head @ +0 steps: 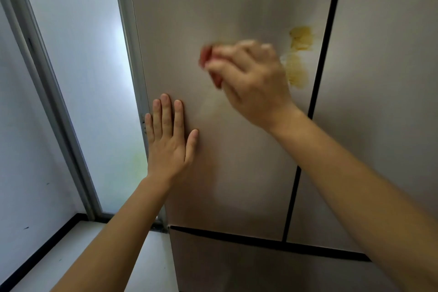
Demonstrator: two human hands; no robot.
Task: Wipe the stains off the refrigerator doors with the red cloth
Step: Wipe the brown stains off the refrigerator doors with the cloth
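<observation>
Two hands (pixel 169 140) (pixel 248 83), one red cloth (pixel 206 54), two yellow stains (pixel 301 38) (pixel 296 72), three refrigerator doors (pixel 213 7) (pixel 384 54) (pixel 260 268).

left hand (pixel 169 147) flat on left door (pixel 237 173) | stains (pixel 299 57) right of right hand (pixel 246 78)

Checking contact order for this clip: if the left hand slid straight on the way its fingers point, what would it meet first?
Only bare grey refrigerator door lies ahead of the flat left hand; the way looks free to the frame's top.
</observation>
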